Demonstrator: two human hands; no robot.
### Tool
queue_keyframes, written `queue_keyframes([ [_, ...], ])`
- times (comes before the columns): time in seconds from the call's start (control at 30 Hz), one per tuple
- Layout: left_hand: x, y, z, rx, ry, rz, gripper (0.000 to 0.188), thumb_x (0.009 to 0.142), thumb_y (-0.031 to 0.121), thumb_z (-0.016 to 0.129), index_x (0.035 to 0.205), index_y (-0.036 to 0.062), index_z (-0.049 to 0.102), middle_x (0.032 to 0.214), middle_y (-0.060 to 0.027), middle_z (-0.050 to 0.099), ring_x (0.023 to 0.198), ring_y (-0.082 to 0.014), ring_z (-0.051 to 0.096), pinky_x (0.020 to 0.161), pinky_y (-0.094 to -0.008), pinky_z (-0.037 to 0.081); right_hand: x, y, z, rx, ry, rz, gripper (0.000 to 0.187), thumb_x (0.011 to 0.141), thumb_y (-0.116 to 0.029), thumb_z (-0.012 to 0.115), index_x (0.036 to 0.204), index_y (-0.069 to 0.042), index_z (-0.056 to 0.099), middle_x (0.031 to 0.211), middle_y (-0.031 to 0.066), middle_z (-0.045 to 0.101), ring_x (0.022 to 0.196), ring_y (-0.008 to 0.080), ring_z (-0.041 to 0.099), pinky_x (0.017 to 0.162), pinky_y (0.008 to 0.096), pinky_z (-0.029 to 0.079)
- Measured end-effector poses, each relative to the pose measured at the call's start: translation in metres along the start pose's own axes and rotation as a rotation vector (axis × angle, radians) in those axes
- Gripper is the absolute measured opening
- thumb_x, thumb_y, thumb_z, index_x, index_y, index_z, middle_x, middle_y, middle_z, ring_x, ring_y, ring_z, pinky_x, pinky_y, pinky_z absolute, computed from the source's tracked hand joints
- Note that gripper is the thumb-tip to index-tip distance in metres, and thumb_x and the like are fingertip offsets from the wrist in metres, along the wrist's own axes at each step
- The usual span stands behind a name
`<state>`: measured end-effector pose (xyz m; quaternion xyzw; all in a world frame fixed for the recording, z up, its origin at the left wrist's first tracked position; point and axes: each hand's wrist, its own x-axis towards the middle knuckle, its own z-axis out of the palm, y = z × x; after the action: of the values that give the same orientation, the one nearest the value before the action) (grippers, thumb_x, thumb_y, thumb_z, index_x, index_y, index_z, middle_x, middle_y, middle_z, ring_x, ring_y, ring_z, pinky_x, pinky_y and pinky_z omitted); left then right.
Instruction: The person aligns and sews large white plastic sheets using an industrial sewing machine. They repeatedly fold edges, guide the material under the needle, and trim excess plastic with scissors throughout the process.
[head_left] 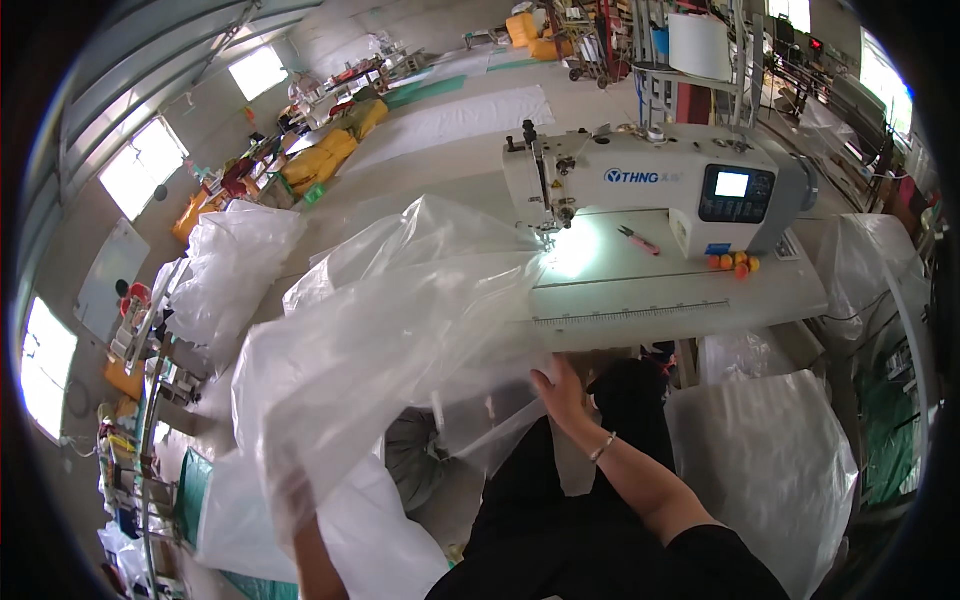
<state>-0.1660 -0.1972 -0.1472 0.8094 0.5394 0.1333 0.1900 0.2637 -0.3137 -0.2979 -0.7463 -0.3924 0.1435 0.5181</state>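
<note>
A large translucent plastic sheet drapes from the sewing machine's needle area across the table's left part and down over its front edge. At the lower left my left hand is against the sheet; blur and the film over it hide its fingers. By the table's front edge my right hand is beside the sheet's edge, thumb apart from the fingers, with no hold on it that I can see. The white sewing machine stands above, its lamp lighting the needle plate, and one part of the sheet lies next to the needle.
Red-handled thread snips and several small orange-yellow balls lie on the machine table. More plastic hangs at the right. Bundled film sits at the left. A grey bundle is below the sheet. A white thread cone stands behind.
</note>
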Motion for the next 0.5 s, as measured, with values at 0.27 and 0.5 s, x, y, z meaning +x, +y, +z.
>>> queue_keyframes([
  [0.27,0.151,-0.067,-0.114,0.451,0.321,0.050,0.042,0.093,0.023,0.058,0.128,0.0034,0.050,0.129,-0.0185,0.053,0.116,-0.0321,0.052,0.100,-0.0406,0.040,-0.122,-0.090,0.050,0.390,-1.562,-0.619,0.025,0.082,-0.025,0.066,0.097,-0.006,0.071,0.085,0.0110,0.070,0.082,0.0234,0.067,0.072,0.0386,0.052],
  [0.5,0.142,-0.067,-0.059,0.607,0.271,0.370,0.024,0.088,0.023,0.063,0.103,0.0037,0.065,0.105,-0.0170,0.065,0.099,-0.0342,0.061,0.089,-0.0420,0.047,-0.073,-0.040,0.010,0.024,-1.001,-0.190,0.020,0.089,-0.022,0.063,0.091,-0.002,0.070,0.073,0.0102,0.068,0.068,0.0194,0.067,0.064,0.0344,0.053],
])
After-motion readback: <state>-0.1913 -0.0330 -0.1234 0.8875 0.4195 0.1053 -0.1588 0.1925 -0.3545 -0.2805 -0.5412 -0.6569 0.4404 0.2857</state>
